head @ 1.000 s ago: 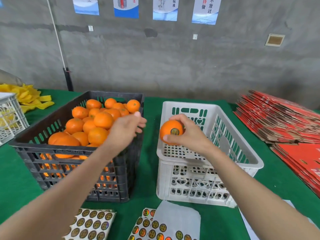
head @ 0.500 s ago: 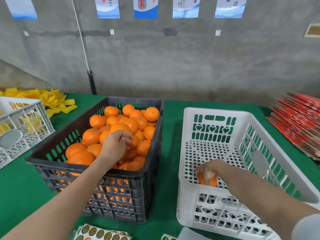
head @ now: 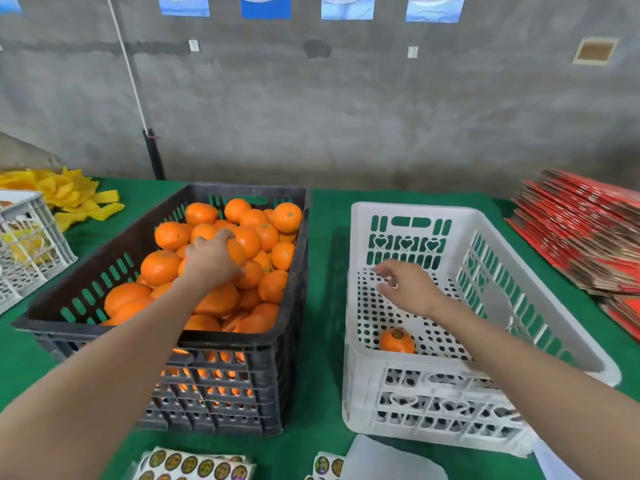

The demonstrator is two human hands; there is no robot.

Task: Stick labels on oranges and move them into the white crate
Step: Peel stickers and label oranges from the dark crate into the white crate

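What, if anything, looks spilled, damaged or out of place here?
Nothing stands out. The oranges sit inside the black crate, one labelled orange lies in the white crate, and both crates stand level on the green table.

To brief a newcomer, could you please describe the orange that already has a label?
Find the white crate on the right of the green table. On its floor, near the front wall, lies the labelled orange. It is alone there and bears a round sticker, unlike the oranges in the black crate.
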